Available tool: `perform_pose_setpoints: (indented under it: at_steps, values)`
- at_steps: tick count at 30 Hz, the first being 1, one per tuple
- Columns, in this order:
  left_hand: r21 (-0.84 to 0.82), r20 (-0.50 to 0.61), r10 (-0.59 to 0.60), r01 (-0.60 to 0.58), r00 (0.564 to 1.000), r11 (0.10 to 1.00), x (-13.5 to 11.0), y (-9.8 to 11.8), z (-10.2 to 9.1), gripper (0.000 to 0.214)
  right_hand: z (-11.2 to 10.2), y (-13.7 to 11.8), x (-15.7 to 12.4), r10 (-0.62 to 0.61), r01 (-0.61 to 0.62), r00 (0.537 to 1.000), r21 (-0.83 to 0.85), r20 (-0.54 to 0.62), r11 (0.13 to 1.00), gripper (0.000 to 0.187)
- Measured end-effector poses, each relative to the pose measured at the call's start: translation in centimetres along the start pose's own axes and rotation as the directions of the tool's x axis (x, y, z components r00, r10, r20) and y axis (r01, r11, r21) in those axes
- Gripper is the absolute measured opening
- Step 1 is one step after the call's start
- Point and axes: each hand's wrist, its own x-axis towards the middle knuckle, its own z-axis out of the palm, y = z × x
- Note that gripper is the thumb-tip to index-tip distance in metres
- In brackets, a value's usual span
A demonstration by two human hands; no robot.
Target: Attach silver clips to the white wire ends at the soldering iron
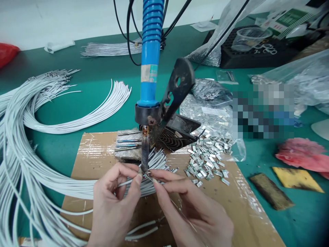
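Observation:
A soldering iron [151,44] with a blue handle hangs tip-down in a black clamp [177,85]. Just below its tip, my left hand [114,202] pinches the end of a white cable [125,183]. My right hand [191,206] pinches a thin solder wire [183,215], its end close to the iron's tip. A small metal piece shows between the fingertips, partly hidden, and I cannot tell which hand bears it. Behind my hands lies a bundle of white cables [74,187]. Small metal connectors [205,163] are heaped to the right.
Cardboard [231,206] covers the green table [102,79] under my hands. A small black fan [177,132] stands behind the iron. More white cables [84,125] curve at left. Two sponges, one dark [271,190] and one yellow [298,179], lie at right near pink plastic [300,154].

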Motion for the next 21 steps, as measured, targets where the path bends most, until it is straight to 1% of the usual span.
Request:
perform_pose_setpoints:
  at_steps: [4, 9, 13, 17, 21]
  values:
    - [0.014, 0.011, 0.013, -0.013, 1.000, 1.000, -0.08, -0.15, -0.25, 0.015, -0.01, 0.04, 0.06, -0.004, 0.004, 1.000, -0.005, 0.015, 1.000, 0.017]
    - [0.004, 0.013, 0.022, -0.022, 1.000, 1.000, -0.19, -0.22, -0.20, 0.015, 0.10, 0.10, 0.07, -0.069, 0.070, 0.998, -0.041, 0.010, 0.997, 0.019]
    - [-0.011, -0.018, 0.039, -0.039, 0.999, 0.999, -0.15, -0.38, -0.17, 0.013, 0.13, 0.11, 0.06, -0.116, 0.116, 0.993, -0.089, 0.000, 0.989, 0.020]
    - [0.007, 0.021, 0.026, -0.027, 0.999, 1.000, 0.08, -0.62, -0.35, 0.012, 0.01, 0.30, 0.05, -0.115, 0.118, 0.993, -0.099, 0.030, 0.988, 0.020]
    - [-0.006, -0.001, 0.000, 0.000, 1.000, 1.000, 0.08, -0.57, -0.29, 0.014, -0.01, 0.52, 0.00, -0.107, 0.109, 0.994, -0.086, 0.031, 0.990, 0.020]
